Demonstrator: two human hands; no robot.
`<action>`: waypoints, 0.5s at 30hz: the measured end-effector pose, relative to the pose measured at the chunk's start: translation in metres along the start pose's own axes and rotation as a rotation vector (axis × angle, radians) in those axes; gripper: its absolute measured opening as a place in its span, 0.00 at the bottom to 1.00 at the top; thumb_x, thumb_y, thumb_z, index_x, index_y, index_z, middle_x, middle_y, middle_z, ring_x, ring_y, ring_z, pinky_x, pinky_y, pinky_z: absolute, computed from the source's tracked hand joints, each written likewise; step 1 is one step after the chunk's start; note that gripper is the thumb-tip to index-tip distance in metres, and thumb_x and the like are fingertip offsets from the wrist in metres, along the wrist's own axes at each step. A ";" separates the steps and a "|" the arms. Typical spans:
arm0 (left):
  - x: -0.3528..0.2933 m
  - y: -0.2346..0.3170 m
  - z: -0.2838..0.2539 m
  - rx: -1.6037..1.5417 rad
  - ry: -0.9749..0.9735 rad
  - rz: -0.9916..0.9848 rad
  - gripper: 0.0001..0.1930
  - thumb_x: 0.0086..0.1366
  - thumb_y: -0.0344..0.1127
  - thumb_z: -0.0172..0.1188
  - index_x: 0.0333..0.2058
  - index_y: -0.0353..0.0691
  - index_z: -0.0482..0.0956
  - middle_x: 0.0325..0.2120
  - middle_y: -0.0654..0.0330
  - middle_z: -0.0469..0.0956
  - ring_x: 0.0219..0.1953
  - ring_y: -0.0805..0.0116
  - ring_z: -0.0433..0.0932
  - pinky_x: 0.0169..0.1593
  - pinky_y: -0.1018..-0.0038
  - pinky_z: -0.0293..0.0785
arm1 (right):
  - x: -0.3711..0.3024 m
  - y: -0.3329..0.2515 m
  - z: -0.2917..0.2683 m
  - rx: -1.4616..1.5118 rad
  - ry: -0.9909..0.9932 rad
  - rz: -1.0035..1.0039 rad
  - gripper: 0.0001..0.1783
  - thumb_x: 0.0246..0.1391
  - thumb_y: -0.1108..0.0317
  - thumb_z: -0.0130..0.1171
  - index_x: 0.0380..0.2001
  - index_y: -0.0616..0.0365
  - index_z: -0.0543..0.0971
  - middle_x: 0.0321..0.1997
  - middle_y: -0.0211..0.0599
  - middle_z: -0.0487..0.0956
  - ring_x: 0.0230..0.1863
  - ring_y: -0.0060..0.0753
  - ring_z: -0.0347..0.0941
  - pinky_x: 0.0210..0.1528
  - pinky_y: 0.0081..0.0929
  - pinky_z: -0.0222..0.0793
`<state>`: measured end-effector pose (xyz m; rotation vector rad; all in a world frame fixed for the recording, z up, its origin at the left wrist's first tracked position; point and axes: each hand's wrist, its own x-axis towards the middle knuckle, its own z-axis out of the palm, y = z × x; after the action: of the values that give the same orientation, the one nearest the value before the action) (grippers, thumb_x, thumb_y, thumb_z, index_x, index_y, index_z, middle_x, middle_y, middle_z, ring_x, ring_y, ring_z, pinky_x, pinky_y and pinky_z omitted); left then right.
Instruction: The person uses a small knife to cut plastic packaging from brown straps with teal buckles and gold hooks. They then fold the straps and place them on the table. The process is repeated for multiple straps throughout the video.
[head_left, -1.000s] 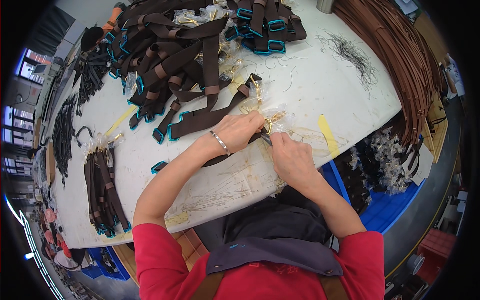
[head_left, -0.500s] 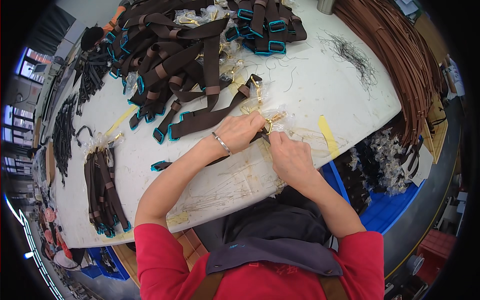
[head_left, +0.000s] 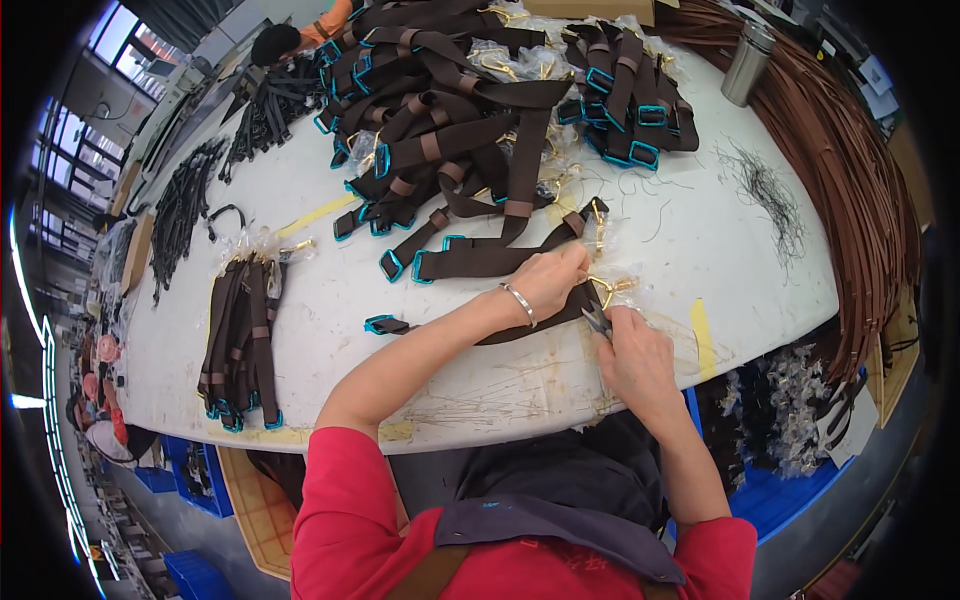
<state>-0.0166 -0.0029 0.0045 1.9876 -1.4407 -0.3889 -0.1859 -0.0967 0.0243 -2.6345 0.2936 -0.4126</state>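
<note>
My left hand (head_left: 548,283) is closed on a dark brown webbing strap (head_left: 535,331), pinching it close to its gold hook (head_left: 606,290). The hook is partly wrapped in clear plastic. Beneath my forearm the strap runs left to a buckle covered in blue film (head_left: 380,324). My right hand (head_left: 640,358) grips small dark thread snips (head_left: 597,320), their blades up against the strap end beside the hook. What the blade tips touch is too small to tell. Another brown strap (head_left: 480,262) lies just beyond my left hand.
A large heap of brown straps (head_left: 430,140) covers the back of the white table (head_left: 500,400). To the left lies a strap bundle (head_left: 238,340). Loose threads (head_left: 765,200), a metal flask (head_left: 747,65) and long brown strips (head_left: 850,190) are right. A blue bin (head_left: 780,500) stands below the right edge.
The whole view has shifted, so the table sits farther right and lower. The snips in my right hand now show at the strap end; my left hand keeps its hold.
</note>
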 end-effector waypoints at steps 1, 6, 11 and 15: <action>0.002 0.000 0.004 -0.028 -0.001 0.000 0.05 0.61 0.26 0.48 0.33 0.36 0.62 0.26 0.47 0.72 0.32 0.45 0.72 0.33 0.61 0.67 | 0.000 0.001 -0.002 -0.012 0.005 0.009 0.11 0.45 0.70 0.57 0.30 0.61 0.68 0.26 0.44 0.72 0.24 0.47 0.73 0.25 0.39 0.68; 0.001 -0.005 0.007 -0.103 0.049 0.048 0.05 0.61 0.26 0.49 0.33 0.35 0.61 0.24 0.48 0.74 0.30 0.45 0.73 0.33 0.64 0.68 | 0.008 -0.001 0.000 -0.015 0.040 -0.008 0.09 0.44 0.71 0.57 0.28 0.62 0.70 0.27 0.44 0.71 0.25 0.46 0.73 0.25 0.39 0.69; 0.004 0.003 0.004 -0.152 0.031 0.004 0.06 0.60 0.27 0.50 0.33 0.35 0.62 0.25 0.45 0.73 0.30 0.42 0.71 0.33 0.58 0.65 | 0.013 0.003 0.001 -0.036 0.063 -0.008 0.07 0.43 0.72 0.57 0.25 0.62 0.70 0.28 0.44 0.70 0.25 0.46 0.74 0.26 0.39 0.69; 0.002 0.001 0.005 -0.149 0.041 0.015 0.05 0.60 0.28 0.49 0.33 0.36 0.63 0.25 0.45 0.73 0.30 0.42 0.72 0.33 0.57 0.65 | 0.016 0.005 0.004 -0.046 0.037 -0.010 0.07 0.43 0.73 0.57 0.25 0.62 0.70 0.28 0.44 0.70 0.26 0.46 0.74 0.26 0.39 0.69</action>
<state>-0.0198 -0.0067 0.0018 1.8548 -1.3606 -0.4334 -0.1699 -0.1038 0.0229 -2.6764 0.3059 -0.4635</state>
